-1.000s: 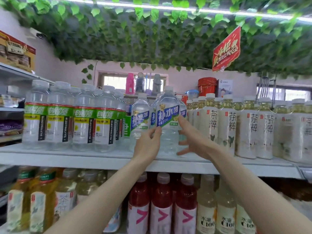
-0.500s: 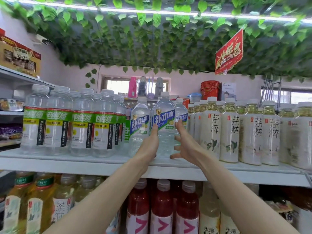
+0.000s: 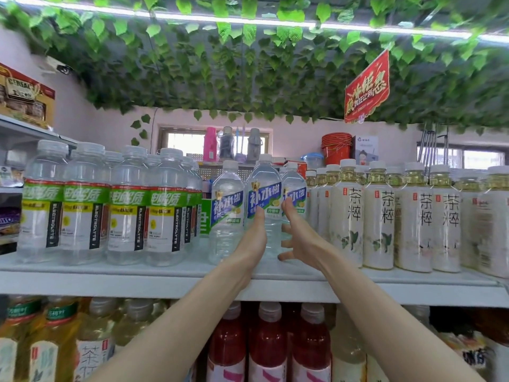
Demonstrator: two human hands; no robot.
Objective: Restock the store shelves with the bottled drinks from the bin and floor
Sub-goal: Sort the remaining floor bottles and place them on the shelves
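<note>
Red drinks (image 3: 268, 346) stand nearest, below the white shelf (image 3: 137, 282). On that shelf the left hand (image 3: 252, 238) lies against the left side of a clear, blue-labelled bottle (image 3: 264, 186), thumb straight up its label. The fingers are hidden, so whether they grip it cannot be told. The right hand (image 3: 298, 239) is spread, thumb touching the label's right part, fingers apart. The bottle stands upright near the shelf's front between two like it, with green-labelled bottles (image 3: 85, 205) to the left and pale tea bottles (image 3: 380, 216) to the right. Behind are red buckets (image 3: 336, 147), a window (image 3: 187, 143) and hanging leaves (image 3: 248, 64).
</note>
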